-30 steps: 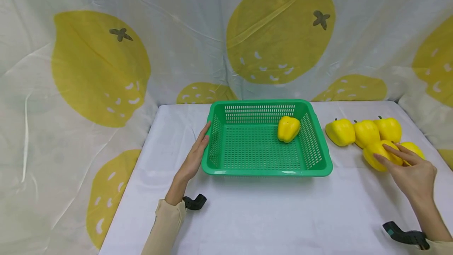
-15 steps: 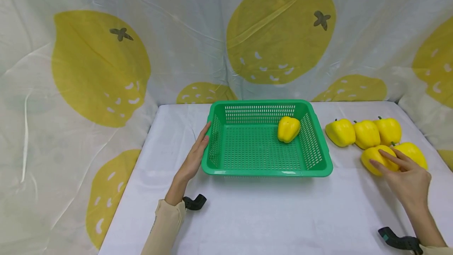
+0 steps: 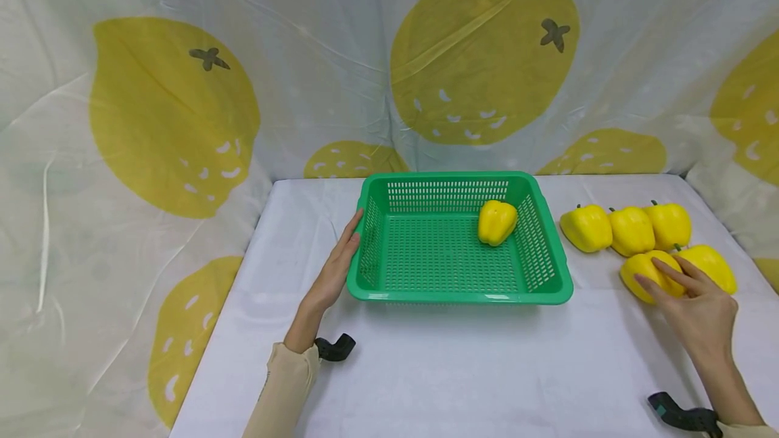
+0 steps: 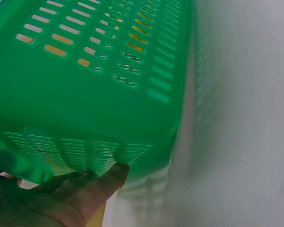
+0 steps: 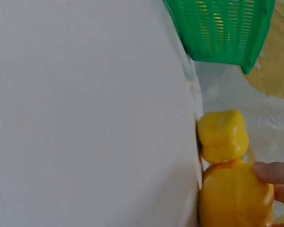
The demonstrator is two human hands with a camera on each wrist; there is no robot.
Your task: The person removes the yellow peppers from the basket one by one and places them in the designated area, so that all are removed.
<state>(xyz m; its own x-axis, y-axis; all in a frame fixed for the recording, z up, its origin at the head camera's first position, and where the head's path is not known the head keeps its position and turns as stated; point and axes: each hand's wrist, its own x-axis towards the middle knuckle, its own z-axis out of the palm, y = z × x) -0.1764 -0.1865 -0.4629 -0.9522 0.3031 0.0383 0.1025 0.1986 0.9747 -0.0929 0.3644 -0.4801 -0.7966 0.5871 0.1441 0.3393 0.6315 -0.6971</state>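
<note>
My left hand (image 3: 331, 272) lies with straight fingers along the left side of a green plastic basket (image 3: 460, 298). In the left wrist view its fingertips (image 4: 117, 171) touch the slotted side wall. One yellow bell pepper (image 3: 497, 223) sits inside, toward the basket's right end. Over on the right, my right hand (image 3: 700, 309) holds another yellow bell pepper (image 3: 638, 274) between thumb and fingers, low over the white cloth. The right wrist view shows a fingertip (image 5: 261, 170) on this pepper's side; the other fingers are partly cut off there.
Behind the held pepper stand three more yellow bell peppers (image 3: 631, 230) in a row, and one pepper (image 3: 709, 268) lies at its right. A white cloth (image 3: 450, 370) covers the table. A lemon-print curtain (image 3: 316, 73) hangs behind and at both sides.
My right hand has shifted slightly left and toward me with the held pepper, baring the pepper to its right. The left hand and the basket have stayed put.
</note>
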